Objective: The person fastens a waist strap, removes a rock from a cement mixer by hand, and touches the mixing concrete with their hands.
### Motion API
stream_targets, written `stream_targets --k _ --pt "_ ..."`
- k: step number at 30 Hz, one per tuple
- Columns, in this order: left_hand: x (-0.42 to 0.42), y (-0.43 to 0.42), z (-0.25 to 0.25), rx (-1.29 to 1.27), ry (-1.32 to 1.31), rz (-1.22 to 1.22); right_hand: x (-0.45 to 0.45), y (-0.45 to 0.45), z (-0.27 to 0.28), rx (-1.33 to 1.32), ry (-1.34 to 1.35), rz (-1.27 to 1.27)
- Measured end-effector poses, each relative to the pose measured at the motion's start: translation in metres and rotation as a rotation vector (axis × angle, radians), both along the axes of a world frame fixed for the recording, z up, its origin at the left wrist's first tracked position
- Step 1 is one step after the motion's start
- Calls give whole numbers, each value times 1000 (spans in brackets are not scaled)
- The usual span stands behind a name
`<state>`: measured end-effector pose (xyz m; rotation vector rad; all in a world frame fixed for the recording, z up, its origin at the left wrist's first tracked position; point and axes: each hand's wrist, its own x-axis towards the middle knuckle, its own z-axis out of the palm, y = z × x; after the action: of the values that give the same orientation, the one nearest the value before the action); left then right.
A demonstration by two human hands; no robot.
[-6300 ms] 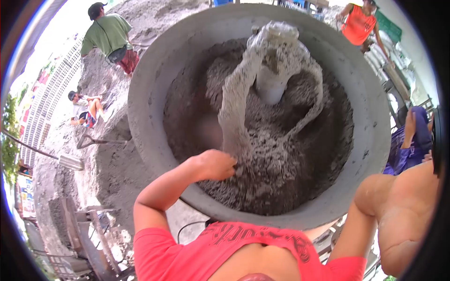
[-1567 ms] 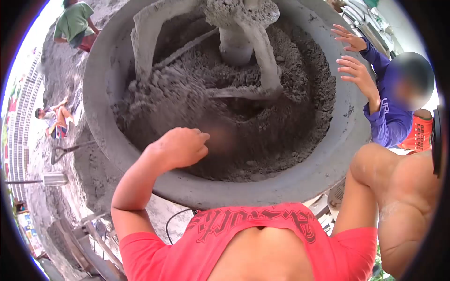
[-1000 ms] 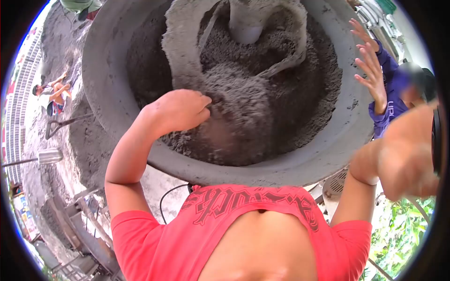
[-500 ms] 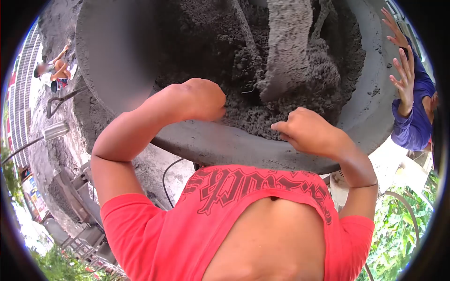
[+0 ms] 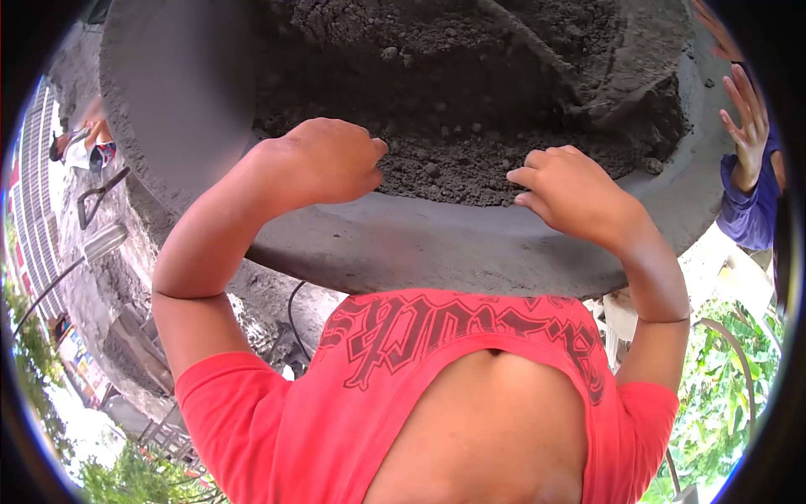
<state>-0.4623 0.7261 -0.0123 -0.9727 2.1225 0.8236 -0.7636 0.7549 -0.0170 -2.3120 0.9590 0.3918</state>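
Note:
My left hand (image 5: 323, 164) hangs over the near rim of a grey concrete mixer drum (image 5: 420, 239), its fingers curled in and nothing visible in them. Across from it, my right hand (image 5: 579, 189) is above the same rim, with loosely bent fingers, thumb and forefinger apart and nothing between them. Dark, crumbly concrete mix (image 5: 453, 164) lies inside the drum beyond both hands. A caked mixing blade (image 5: 537, 46) shows in the drum's upper part. Whether either hand touches the rim cannot be told.
At the right edge, a person in a blue sleeve (image 5: 743, 206) holds up open hands beside the drum. Another person (image 5: 84, 147) sits far left. A shovel handle (image 5: 101, 197) and a metal cylinder on a cable (image 5: 105, 242) lie at left. Green plants (image 5: 714, 403) stand at lower right.
The broad caked blade has left the middle of the drum opening, and the mix lies differently. My left hand has shifted left and up; my right-hand fingers have spread and moved up slightly.

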Motion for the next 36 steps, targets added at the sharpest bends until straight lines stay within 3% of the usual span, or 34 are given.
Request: stream_targets --k 13,15,20,24,27,29,31,33,36 --pt "-3 3 -4 -92 72 -126 0 -8 7 -63 23 -5" --pt "-3 -1 -3 -122 73 -143 1 -11 9 31 118 -15" --pt "-4 -9 -5 27 9 -34 -2 -10 3 -27 51 -27" --pt "-2 -19 13 -23 -53 -124 4 -25 7 41 213 58" --pt "9 -34 14 -57 185 -80 7 -48 6 46 209 157" --pt "10 -51 6 -71 340 113 15 -70 2 96 227 100" --pt "9 -70 -8 -60 323 162 20 -92 -13 102 204 56" --pt "18 -83 -30 -169 -74 107 25 -115 -40 112 168 -9" --pt "54 -95 -73 -178 -223 153 33 -148 -104 53 49 -106"
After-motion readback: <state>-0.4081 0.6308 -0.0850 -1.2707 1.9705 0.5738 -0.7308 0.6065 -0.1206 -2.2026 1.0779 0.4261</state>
